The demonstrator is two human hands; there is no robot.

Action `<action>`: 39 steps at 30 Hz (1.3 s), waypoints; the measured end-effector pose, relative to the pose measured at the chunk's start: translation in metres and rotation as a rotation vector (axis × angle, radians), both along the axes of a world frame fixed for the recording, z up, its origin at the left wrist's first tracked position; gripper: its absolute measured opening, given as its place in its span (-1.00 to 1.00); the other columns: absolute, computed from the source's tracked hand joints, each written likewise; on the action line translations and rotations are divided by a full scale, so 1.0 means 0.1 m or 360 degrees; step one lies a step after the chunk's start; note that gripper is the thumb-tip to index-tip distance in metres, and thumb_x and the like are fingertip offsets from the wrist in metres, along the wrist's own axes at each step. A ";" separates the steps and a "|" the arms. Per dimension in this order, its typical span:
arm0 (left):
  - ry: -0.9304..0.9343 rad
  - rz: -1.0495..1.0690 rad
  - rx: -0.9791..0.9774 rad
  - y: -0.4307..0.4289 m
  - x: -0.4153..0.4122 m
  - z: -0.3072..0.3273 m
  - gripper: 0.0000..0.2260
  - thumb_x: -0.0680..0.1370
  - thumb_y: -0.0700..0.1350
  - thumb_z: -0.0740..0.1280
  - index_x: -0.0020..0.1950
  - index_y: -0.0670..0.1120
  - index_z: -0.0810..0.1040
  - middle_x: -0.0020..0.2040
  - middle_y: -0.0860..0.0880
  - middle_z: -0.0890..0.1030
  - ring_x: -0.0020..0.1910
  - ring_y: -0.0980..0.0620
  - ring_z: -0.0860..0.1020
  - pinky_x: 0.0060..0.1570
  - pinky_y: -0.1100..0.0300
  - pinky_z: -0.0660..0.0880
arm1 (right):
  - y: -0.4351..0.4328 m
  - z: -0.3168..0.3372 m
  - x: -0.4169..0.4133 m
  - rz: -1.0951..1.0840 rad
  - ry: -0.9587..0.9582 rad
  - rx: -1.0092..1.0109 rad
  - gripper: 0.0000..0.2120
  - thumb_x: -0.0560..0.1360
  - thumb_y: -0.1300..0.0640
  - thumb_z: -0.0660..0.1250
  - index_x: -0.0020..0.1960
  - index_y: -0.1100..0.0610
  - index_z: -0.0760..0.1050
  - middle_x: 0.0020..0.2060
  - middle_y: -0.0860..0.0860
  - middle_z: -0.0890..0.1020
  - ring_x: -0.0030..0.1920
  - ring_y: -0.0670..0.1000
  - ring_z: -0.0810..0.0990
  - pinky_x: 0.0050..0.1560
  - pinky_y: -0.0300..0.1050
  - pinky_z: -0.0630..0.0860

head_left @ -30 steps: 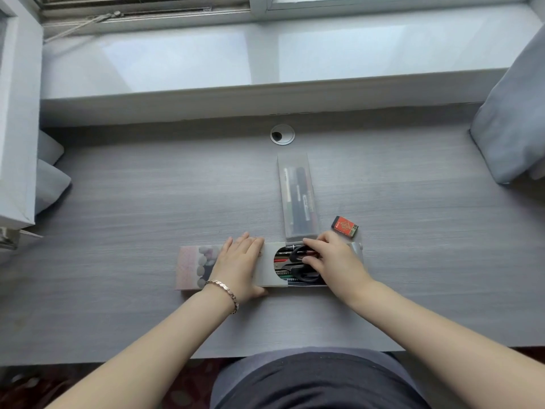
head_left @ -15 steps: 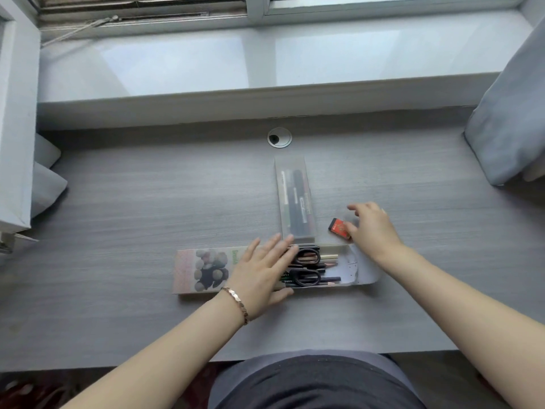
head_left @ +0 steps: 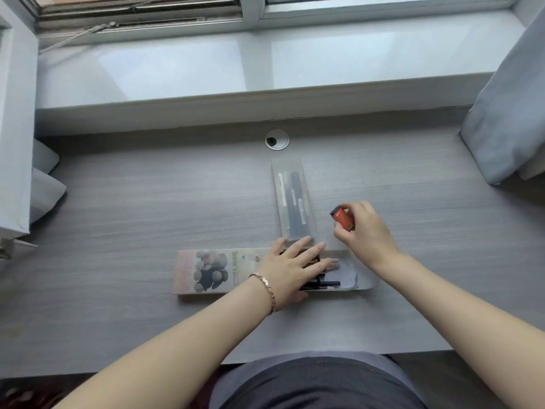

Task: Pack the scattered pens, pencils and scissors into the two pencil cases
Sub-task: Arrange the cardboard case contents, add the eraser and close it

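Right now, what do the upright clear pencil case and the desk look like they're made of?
Clear pencil case: probably frosted translucent plastic, since the pens inside show through, blurred. Desk: grey wood-grain surface, matte; likely laminate, though real wood can't be ruled out.

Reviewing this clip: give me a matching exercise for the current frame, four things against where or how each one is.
Things:
1. left hand
2. red eraser
3. clear pencil case
4. printed pencil case

States:
A. pinched in the fingers of the right hand, off the desk
B. lies across the desk, its open right end showing dark pens
C. spread flat over the open case's contents
D. lies pointing away from the person, pens inside, touched by no hand

Pairs: 1-C, 2-A, 3-D, 4-B
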State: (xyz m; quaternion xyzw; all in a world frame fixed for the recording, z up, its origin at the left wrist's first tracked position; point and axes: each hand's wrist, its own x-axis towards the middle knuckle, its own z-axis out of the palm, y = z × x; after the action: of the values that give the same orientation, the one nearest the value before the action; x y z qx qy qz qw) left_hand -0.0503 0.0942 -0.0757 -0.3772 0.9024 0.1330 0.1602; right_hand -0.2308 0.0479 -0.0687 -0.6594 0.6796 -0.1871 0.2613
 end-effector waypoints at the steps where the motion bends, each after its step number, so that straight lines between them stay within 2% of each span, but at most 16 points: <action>1: 0.0009 -0.0053 -0.0028 -0.02 -0.04 -0.02 -0.37 0.54 -0.04 0.25 0.49 0.07 -0.05 0.55 0.01 -0.05 0.52 -0.08 -0.07 0.43 -0.15 -0.05 | 0.04 0.09 0.03 -0.0117 -0.0230 -0.0012 -0.70 0.45 0.19 0.35 0.17 0.19 0.49 -0.04 0.09 0.53 -0.07 0.03 0.53 -0.06 -0.29 0.48; 2: -0.0004 -0.0099 -0.0030 -0.04 -0.08 -0.03 -0.37 0.54 -0.05 0.25 0.49 0.04 -0.04 0.54 0.01 -0.01 0.52 -0.08 -0.04 0.43 -0.15 -0.04 | 0.10 0.17 0.05 -0.0196 -0.0437 0.0061 -0.69 0.45 0.19 0.36 0.19 0.16 0.47 -0.11 0.03 0.53 -0.16 -0.02 0.52 -0.15 -0.38 0.46; 4: -0.0058 -0.0191 -0.0024 -0.06 -0.16 -0.06 -0.39 0.55 -0.04 0.23 0.50 -0.02 -0.03 0.54 0.01 0.04 0.51 -0.09 -0.01 0.42 -0.16 -0.02 | 0.24 0.24 0.06 -0.0273 -0.0646 0.0288 -0.62 0.45 0.16 0.37 0.24 0.09 0.41 -0.25 -0.05 0.50 -0.26 -0.08 0.50 -0.23 -0.36 0.43; 6: -0.0128 -0.0233 -0.0008 -0.07 -0.22 -0.07 -0.42 0.57 -0.02 0.18 0.50 -0.04 -0.04 0.53 0.01 0.06 0.50 -0.12 0.00 0.41 -0.18 -0.02 | 0.41 0.22 0.02 -0.0200 -0.0410 0.0411 -0.57 0.45 0.12 0.36 0.29 0.05 0.37 -0.27 -0.06 0.46 -0.18 -0.04 0.49 -0.17 -0.28 0.39; 9: -0.0199 -0.0184 0.0019 -0.08 -0.25 -0.04 -0.42 0.56 0.02 0.16 0.50 -0.05 -0.02 0.51 0.01 0.14 0.47 -0.15 0.06 0.41 -0.18 -0.04 | 0.60 0.15 -0.07 -0.0074 0.0056 0.0431 -0.56 0.47 0.08 0.32 0.33 0.03 0.35 -0.03 0.06 0.48 0.17 0.08 0.41 0.09 -0.14 0.38; 12: -0.0177 -0.0225 -0.0226 -0.02 -0.20 -0.08 -0.44 0.39 0.14 0.33 0.36 0.05 0.34 0.25 0.11 0.50 0.26 -0.11 0.46 0.27 -0.16 0.34 | 0.66 0.09 -0.04 -0.0084 0.0293 0.0396 -0.60 0.49 0.02 0.29 0.30 0.04 0.38 0.12 0.11 0.48 0.21 0.10 0.43 0.10 -0.05 0.43; 15: -0.0083 -0.0210 -0.0414 0.01 -0.18 -0.16 -0.48 0.20 0.20 0.41 0.13 0.13 0.55 -0.03 0.18 0.63 0.02 -0.03 0.62 0.04 -0.05 0.54 | 0.66 0.03 0.05 -0.0085 0.0428 0.0339 -0.65 0.46 0.01 0.33 0.17 0.15 0.42 0.06 0.14 0.52 0.13 0.16 0.49 0.01 0.01 0.47; 19: 0.0054 -0.0177 -0.0502 -0.01 -0.17 -0.16 -0.50 0.11 0.15 0.48 0.02 0.07 0.63 -0.14 0.12 0.65 -0.06 -0.08 0.65 -0.01 0.01 0.59 | 0.66 -0.06 0.08 0.0034 0.0451 0.0168 -0.69 0.23 0.12 0.57 -0.19 0.23 0.51 -0.28 0.18 0.56 -0.29 0.21 0.61 -0.44 -0.06 0.51; 21: 0.0102 -0.0154 -0.0487 0.00 -0.14 -0.17 -0.47 0.07 0.16 0.50 0.00 0.04 0.64 -0.16 0.11 0.66 -0.06 -0.07 0.66 -0.06 0.07 0.61 | 0.67 -0.08 0.08 0.0136 0.0343 0.0166 -0.72 0.18 0.19 0.59 -0.23 0.22 0.54 -0.34 0.16 0.55 -0.40 0.18 0.60 -0.51 -0.13 0.48; 23: 0.0132 -0.0123 -0.0470 0.00 -0.12 -0.15 -0.45 0.03 0.19 0.51 -0.03 0.03 0.66 -0.17 0.12 0.67 -0.06 -0.05 0.66 -0.11 0.12 0.62 | 0.68 -0.09 0.06 0.0233 0.0266 0.0186 -0.76 0.21 0.24 0.57 -0.18 0.21 0.59 -0.30 0.16 0.56 -0.37 0.17 0.60 -0.46 -0.18 0.48; 25: 0.0132 -0.0095 -0.0436 0.00 -0.11 -0.14 -0.44 0.00 0.20 0.53 -0.06 0.02 0.67 -0.18 0.12 0.67 -0.07 -0.04 0.67 -0.13 0.13 0.62 | 0.69 -0.09 0.01 0.0277 0.0213 0.0202 -0.74 0.29 0.28 0.50 -0.02 0.21 0.61 -0.18 0.18 0.58 -0.22 0.16 0.62 -0.31 -0.20 0.47; 28: 0.0162 -0.0059 -0.0382 -0.01 -0.11 -0.14 -0.42 -0.03 0.19 0.54 -0.06 0.01 0.67 -0.19 0.11 0.67 -0.08 -0.05 0.67 -0.15 0.12 0.63 | 0.66 -0.08 -0.06 0.0286 0.0096 0.0213 -0.64 0.41 0.33 0.37 0.20 0.20 0.54 0.02 0.18 0.56 0.02 0.13 0.57 -0.08 -0.40 0.26; 30: 0.0173 -0.0048 -0.0354 -0.01 -0.11 -0.15 -0.42 -0.04 0.18 0.55 -0.07 0.00 0.67 -0.19 0.11 0.67 -0.08 -0.05 0.67 -0.16 0.12 0.63 | 0.63 -0.09 -0.06 0.0210 0.0046 0.0233 -0.66 0.43 0.31 0.36 0.21 0.20 0.54 0.01 0.17 0.58 0.03 0.13 0.57 -0.05 -0.35 0.30; 33: 0.0178 -0.0032 -0.0316 -0.01 -0.11 -0.14 -0.40 -0.05 0.20 0.55 -0.07 0.00 0.67 -0.19 0.12 0.67 -0.09 -0.04 0.67 -0.16 0.14 0.63 | 0.60 -0.07 -0.03 0.0173 0.0111 0.0246 -0.70 0.41 0.31 0.38 0.14 0.22 0.58 -0.04 0.19 0.61 0.00 0.16 0.59 0.03 -0.03 0.45; 35: 0.0175 -0.0019 -0.0309 -0.02 -0.10 -0.13 -0.38 -0.07 0.22 0.55 -0.07 0.01 0.67 -0.19 0.13 0.67 -0.08 -0.03 0.67 -0.17 0.15 0.62 | 0.62 -0.13 -0.01 0.0179 0.0154 0.0169 -0.80 0.39 0.30 0.40 0.01 0.23 0.63 -0.12 0.20 0.62 -0.06 0.20 0.60 -0.09 0.07 0.53; 39: 0.0211 -0.0031 -0.0294 -0.02 -0.09 -0.14 -0.37 -0.07 0.22 0.56 -0.06 0.01 0.67 -0.18 0.12 0.67 -0.08 -0.02 0.67 -0.16 0.15 0.62 | 0.61 -0.15 0.01 0.0079 0.0226 0.0324 -0.76 0.51 0.05 0.26 0.03 0.20 0.57 -0.05 0.07 0.55 0.04 0.07 0.51 -0.15 -0.15 0.35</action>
State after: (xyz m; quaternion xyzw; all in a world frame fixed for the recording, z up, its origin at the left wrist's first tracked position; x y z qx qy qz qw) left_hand -0.0597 0.0924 -0.0898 -0.3721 0.9230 0.0723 0.0658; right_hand -0.2302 0.1091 -0.0836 -0.6578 0.6953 -0.0633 0.2825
